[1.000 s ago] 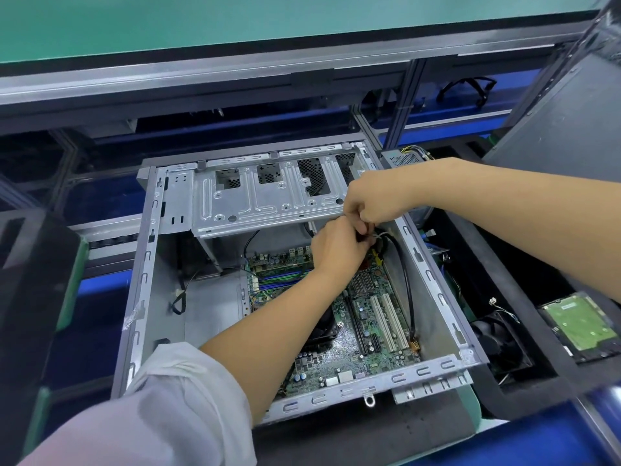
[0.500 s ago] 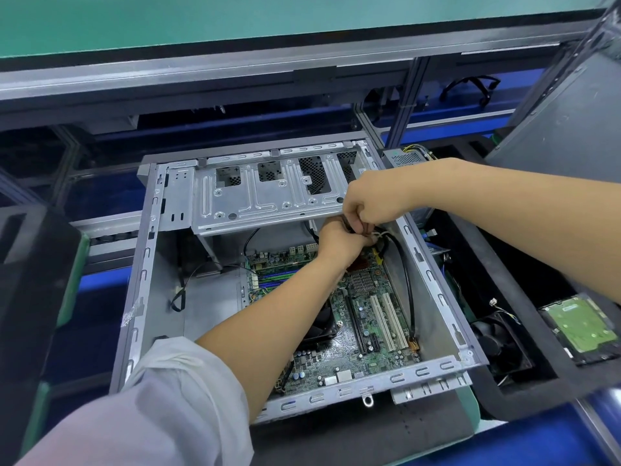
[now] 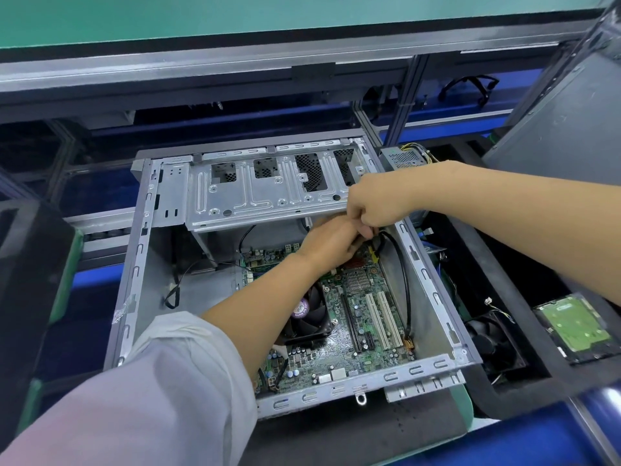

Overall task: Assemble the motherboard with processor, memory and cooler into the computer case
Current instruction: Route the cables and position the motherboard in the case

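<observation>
Lying inside the case: motherboard, cooler.

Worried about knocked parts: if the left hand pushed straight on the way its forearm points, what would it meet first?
Probably the right hand, already touching the left hand; beyond, the perforated silver metal drive cage. Depth is unclear.

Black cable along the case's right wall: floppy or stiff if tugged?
Probably floppy: the black cable droops in a loose arc from the hands to its plug at the motherboard corner. A tug would likely load that plug. Looks light and thin.
</observation>
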Motion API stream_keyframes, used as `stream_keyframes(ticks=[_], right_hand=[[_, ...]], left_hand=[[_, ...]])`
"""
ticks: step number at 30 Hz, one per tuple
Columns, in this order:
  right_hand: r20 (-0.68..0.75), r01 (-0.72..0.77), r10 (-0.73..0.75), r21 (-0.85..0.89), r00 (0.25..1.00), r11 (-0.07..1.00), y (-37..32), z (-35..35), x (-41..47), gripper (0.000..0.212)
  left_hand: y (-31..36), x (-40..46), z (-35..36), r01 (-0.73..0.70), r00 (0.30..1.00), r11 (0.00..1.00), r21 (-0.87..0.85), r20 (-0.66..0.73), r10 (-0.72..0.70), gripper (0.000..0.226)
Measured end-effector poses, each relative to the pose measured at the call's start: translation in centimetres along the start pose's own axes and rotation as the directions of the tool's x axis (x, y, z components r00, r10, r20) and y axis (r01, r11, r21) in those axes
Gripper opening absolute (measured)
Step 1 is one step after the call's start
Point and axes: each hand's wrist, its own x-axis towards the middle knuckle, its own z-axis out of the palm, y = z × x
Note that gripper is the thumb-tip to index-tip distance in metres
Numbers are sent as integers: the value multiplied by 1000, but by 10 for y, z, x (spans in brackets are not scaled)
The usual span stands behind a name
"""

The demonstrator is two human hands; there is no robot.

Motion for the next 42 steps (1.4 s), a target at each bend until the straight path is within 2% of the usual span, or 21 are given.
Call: stream_keyframes(ticks=[3, 8, 11, 13, 15, 17, 19, 21, 22, 24, 25, 27, 30, 32, 34, 35, 36, 37, 39, 40, 42], right_hand=[[28, 17, -15, -50, 999, 999, -3, 3, 1, 36], [18, 46, -46, 19, 999, 999, -1, -1, -4, 38], [-79, 35, -34, 17, 996, 999, 2, -3, -3, 36], [-94, 27, -25, 20, 995, 999, 3, -3, -1, 35], [-90, 22, -19, 42, 996, 999, 4, -3, 2, 34], [-80, 20, -16, 54, 997, 998, 4, -4, 3, 33], [-76, 25, -20, 63, 997, 998, 4, -4, 3, 33], [-88, 28, -25, 43, 996, 999, 3, -5, 2, 34], [-89, 30, -27, 33, 996, 999, 3, -5, 2, 34], [-75, 26, -23, 42, 997, 999, 2, -5, 2, 34], [-71, 25, -22, 46, 997, 999, 2, -5, 2, 33], [-69, 29, -25, 46, 997, 999, 2, -5, 2, 31], [-80, 30, -27, 30, 996, 999, 1, -3, 2, 25], [-91, 21, -20, 20, 996, 1000, 0, -2, 1, 24], [-93, 8, -6, 22, 996, 1000, -1, -2, 0, 24], [-93, 5, -4, 20, 996, 1000, -2, -2, 0, 25], [-91, 5, -3, 19, 996, 1000, -2, -2, 0, 26], [-88, 6, -4, 26, 996, 1000, -3, -2, -1, 27], [-81, 8, -5, 32, 997, 999, -4, -2, -2, 27], [-80, 4, -2, 27, 997, 1000, -4, -2, -3, 25], [-71, -11, 12, 17, 997, 1000, -7, -2, -4, 22]], left_hand=[[-2, 1, -3, -130, 991, 981, 147, 15, 129, 11], [3, -1, -14, -245, 969, 950, 192, 3, 249, 17], [0, -2, -15, -410, 891, 867, 283, -77, 447, 14], [-4, -4, -16, -450, 874, 853, 264, -64, 481, 12], [-6, -8, -19, -357, 931, 913, 195, -9, 366, 17], [-4, -11, -18, -94, 995, 992, 87, 23, 92, 24], [2, -11, -17, 221, 975, 966, -136, 51, -216, 30], [5, -8, -17, 464, 885, 753, -467, 216, -412, 32], [8, -4, -19, 544, 838, 616, -570, 324, -440, 30], [14, 3, -23, 634, 769, 410, -655, 476, -428, 21], [17, 5, -24, 663, 741, 343, -666, 517, -428, 16], [21, 7, -23, 693, 703, 260, -673, 548, -454, 14], [24, 6, -17, 671, 688, 171, -721, 521, -505, 8], [26, 4, -13, 632, 692, 121, -766, 487, -532, 16], [26, 1, -9, 565, 736, 149, -812, 413, -537, 19], [26, -1, -8, 534, 764, 210, -819, 361, -535, 17], [26, -2, -6, 511, 795, 325, -796, 294, -530, 13], [25, -3, -5, 488, 830, 486, -725, 212, -517, 9], [23, -5, -5, 439, 880, 774, -457, 47, -472, 13], [24, -6, -8, 420, 892, 832, -362, -5, -453, 14], [28, -9, -17, 415, 893, 822, -390, 2, -450, 14]])
